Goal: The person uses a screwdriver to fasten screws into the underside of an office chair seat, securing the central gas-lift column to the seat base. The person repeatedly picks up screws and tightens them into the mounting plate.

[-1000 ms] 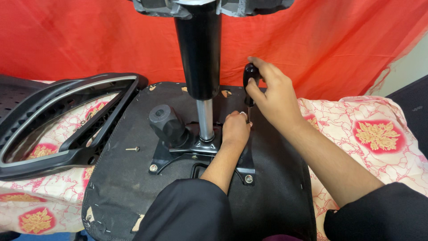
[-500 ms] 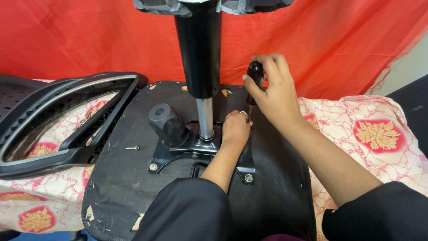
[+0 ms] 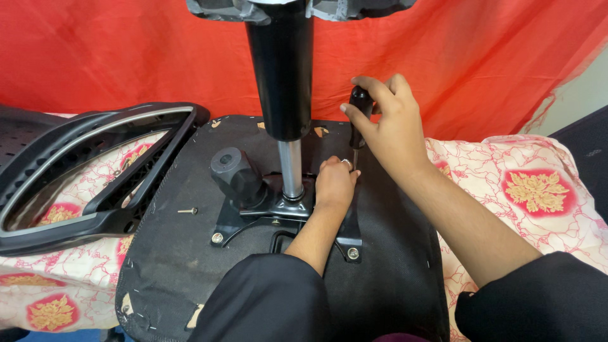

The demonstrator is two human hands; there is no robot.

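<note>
An upturned office chair seat lies in front of me, its black fabric underside facing up. A black metal mechanism plate is bolted to it, with a gas cylinder column rising from its middle. My right hand is closed around the black handle of a screwdriver, held upright with its tip down at the plate's far right corner. My left hand rests on the plate beside the tip, fingers curled at the screw spot. The screw itself is hidden.
A black chair backrest frame lies at the left on a pink floral cloth. A loose screw sits on the seat near the plate. A black knob sticks up left of the column. Red fabric hangs behind.
My right hand has shifted slightly on the screwdriver handle, turning it in place. My left hand stays by the tip.
</note>
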